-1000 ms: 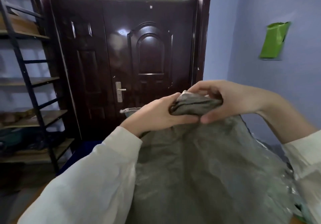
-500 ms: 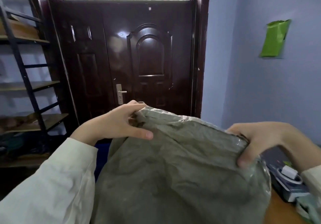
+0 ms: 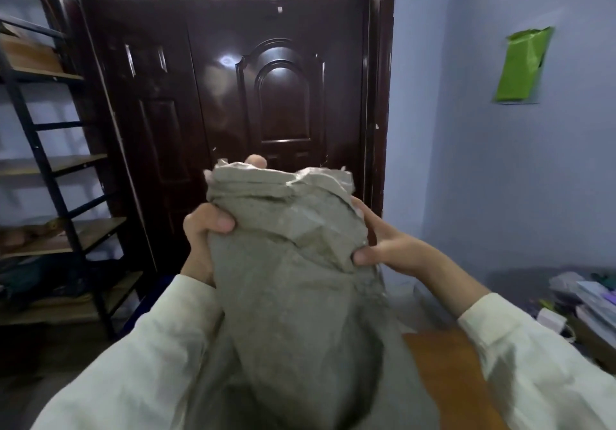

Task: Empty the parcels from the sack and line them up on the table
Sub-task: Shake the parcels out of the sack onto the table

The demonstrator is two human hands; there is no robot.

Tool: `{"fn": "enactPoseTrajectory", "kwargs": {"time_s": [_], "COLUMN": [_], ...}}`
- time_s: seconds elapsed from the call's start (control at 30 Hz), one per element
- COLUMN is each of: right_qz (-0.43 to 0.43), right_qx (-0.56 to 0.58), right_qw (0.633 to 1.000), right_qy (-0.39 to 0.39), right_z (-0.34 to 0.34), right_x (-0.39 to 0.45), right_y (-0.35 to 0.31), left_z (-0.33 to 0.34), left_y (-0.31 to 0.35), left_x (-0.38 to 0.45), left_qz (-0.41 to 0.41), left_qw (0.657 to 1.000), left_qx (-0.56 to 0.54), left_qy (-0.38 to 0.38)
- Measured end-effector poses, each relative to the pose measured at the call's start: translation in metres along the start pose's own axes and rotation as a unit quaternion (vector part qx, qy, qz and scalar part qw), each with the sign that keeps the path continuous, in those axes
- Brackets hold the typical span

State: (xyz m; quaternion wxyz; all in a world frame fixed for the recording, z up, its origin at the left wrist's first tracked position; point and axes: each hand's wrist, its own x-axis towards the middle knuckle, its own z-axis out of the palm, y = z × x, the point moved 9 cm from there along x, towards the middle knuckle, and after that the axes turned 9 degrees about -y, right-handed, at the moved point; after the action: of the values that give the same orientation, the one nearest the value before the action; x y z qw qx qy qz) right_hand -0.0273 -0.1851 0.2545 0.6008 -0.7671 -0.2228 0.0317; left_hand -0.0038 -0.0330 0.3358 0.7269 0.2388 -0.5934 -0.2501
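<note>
A grey woven sack [image 3: 293,283] hangs upright in front of me, its top end bunched and crumpled. My left hand [image 3: 203,239] grips the bunched top from the left, with a fingertip showing above the cloth. My right hand [image 3: 383,246] grips the same bunch from the right, thumb pressed into the fabric. The sack's lower part spreads out towards me over the brown table [image 3: 443,373]. No parcels show outside the sack from here; whatever is inside it is hidden.
A dark wooden door [image 3: 260,96] stands straight ahead. A black metal shelf rack [image 3: 56,176] with wooden boards fills the left. Stacked books, packets and a white charger [image 3: 586,306] lie at the right edge. A green bag [image 3: 523,62] hangs on the blue wall.
Both hands held the sack's edge spread wide half a second ago. Now they have come together and bunched its top, and the sack is lifted higher.
</note>
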Motion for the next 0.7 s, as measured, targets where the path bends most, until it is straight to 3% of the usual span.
{"fn": "enactPoseTrajectory", "kwargs": {"time_s": [0.07,0.13,0.2,0.23,0.3,0.4,0.47,0.6,0.63,0.7], "right_qz": [0.005,0.009,0.009,0.008,0.014,0.046,0.033,0.002,0.019,0.032], "right_qx": [0.077,0.107,0.107,0.104,0.064,-0.067,-0.042,-0.013,-0.032,-0.05], "right_qw": [0.997,0.993,0.989,0.985,0.977,0.971,0.974,0.999,0.999,0.993], "right_qy": [0.015,0.05,0.101,0.137,0.203,0.225,0.22,0.034,0.029,0.102], "right_z": [0.003,0.001,-0.008,-0.015,-0.033,-0.042,-0.038,0.005,0.011,0.008], "right_x": [0.006,0.005,0.0,-0.005,-0.015,-0.017,-0.016,-0.012,-0.012,-0.013], "right_y": [0.005,0.01,0.009,0.005,0.0,-0.013,-0.024,-0.045,-0.039,-0.026], "left_z": [-0.004,-0.035,-0.072,-0.088,-0.108,-0.129,-0.126,-0.114,-0.106,-0.096], "left_y": [-0.005,-0.01,0.001,0.005,0.014,0.021,0.03,0.061,0.07,0.084], "left_x": [0.002,-0.006,-0.025,-0.033,-0.042,-0.054,-0.048,-0.027,-0.023,-0.015], "left_qz": [-0.024,-0.059,-0.07,-0.094,-0.14,-0.175,-0.146,-0.031,-0.002,0.049], "left_qw": [0.999,0.99,0.958,0.942,0.915,0.857,0.833,0.79,0.775,0.754], "left_qx": [-0.002,-0.007,0.066,0.101,0.195,0.293,0.329,0.401,0.42,0.448], "left_qy": [0.04,0.13,0.271,0.306,0.324,0.386,0.42,0.463,0.472,0.478]}}
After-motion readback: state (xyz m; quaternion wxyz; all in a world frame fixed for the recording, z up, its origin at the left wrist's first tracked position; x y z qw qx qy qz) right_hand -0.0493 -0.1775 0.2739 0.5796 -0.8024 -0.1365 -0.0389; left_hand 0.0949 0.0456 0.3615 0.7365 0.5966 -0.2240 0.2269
